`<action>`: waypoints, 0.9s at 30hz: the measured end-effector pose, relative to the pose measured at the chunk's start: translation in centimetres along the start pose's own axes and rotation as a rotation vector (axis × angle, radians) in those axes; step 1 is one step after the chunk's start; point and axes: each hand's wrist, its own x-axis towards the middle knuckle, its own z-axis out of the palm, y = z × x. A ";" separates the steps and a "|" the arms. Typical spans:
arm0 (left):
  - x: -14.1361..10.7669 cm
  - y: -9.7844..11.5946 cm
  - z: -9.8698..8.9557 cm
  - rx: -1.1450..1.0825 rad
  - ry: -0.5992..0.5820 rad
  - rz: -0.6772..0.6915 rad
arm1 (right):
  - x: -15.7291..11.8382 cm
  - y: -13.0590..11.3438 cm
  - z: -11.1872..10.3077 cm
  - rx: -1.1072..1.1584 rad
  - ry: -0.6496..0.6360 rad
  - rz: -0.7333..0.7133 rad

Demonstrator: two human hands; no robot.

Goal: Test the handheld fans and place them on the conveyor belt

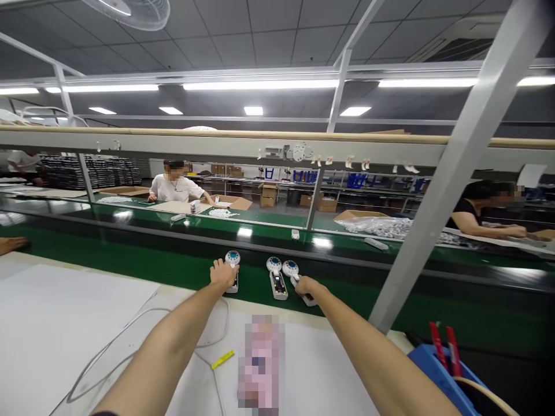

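Bare forearms (167, 341) stretch forward over the white surface (310, 364). The left hand (222, 274) bends palm-down over the left white gadget (232, 257), whose round, blue-centred head shows beyond it; whether that grip is clenched cannot be told. Between the hands, the middle gadget (278, 284) lies on the green belt (252, 280), its handle dark inside. The right grip (309, 286) grasps the right gadget (290, 267) by its handle, head slanting far-left.

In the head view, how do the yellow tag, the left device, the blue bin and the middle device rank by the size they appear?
1. Blue bin, cut off by the edge
2. Middle device, left device: alike; the left hand partly covers the latter, so unsure
3. Yellow tag
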 end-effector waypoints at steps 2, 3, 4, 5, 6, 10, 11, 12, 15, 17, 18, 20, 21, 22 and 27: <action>-0.6 0.8 -1.2 0.047 0.041 0.060 | -0.3 0.3 0.0 0.029 -0.097 0.016; -0.9 1.4 -1.9 0.059 0.056 0.100 | -0.5 0.3 0.0 0.057 -0.130 0.024; -1.4 2.1 -2.7 0.064 0.064 0.142 | -0.8 0.3 0.0 0.097 -0.147 0.023; -2.1 2.8 -3.4 0.062 0.063 0.185 | -1.2 0.2 0.0 0.150 -0.155 0.019; -2.9 3.5 -4.2 0.051 0.053 0.228 | -1.6 0.1 -0.1 0.215 -0.157 0.012; -8.6 4.3 -6.6 -0.061 -0.068 0.457 | -4.7 0.2 -0.8 0.608 -0.133 -0.085; -10.3 3.8 -7.0 -0.090 -0.111 0.529 | -5.8 0.5 -1.0 0.726 -0.127 -0.115; -12.1 3.1 -7.3 -0.112 -0.146 0.583 | -7.1 0.9 -1.1 0.838 -0.121 -0.137; -16.6 0.3 -7.5 -0.139 -0.248 0.661 | -11.5 2.8 -1.0 1.090 -0.124 -0.151; -18.3 -1.6 -7.1 -0.184 -0.333 0.697 | -14.4 4.3 0.1 1.238 -0.177 -0.121; -18.8 -2.3 -6.7 -0.218 -0.378 0.717 | -15.7 5.1 0.9 1.312 -0.215 -0.095; -19.2 -3.3 -5.9 -0.263 -0.472 0.757 | -17.5 6.5 2.8 1.426 -0.268 -0.045; -19.2 -3.5 -5.5 -0.256 -0.507 0.766 | -18.0 7.1 3.8 1.453 -0.285 -0.027; -19.2 -3.7 -5.2 -0.227 -0.530 0.766 | -18.3 7.5 4.6 1.461 -0.298 -0.020; -18.6 -3.7 -4.0 -0.038 -0.515 0.686 | -17.9 8.3 6.4 1.456 -0.384 -0.054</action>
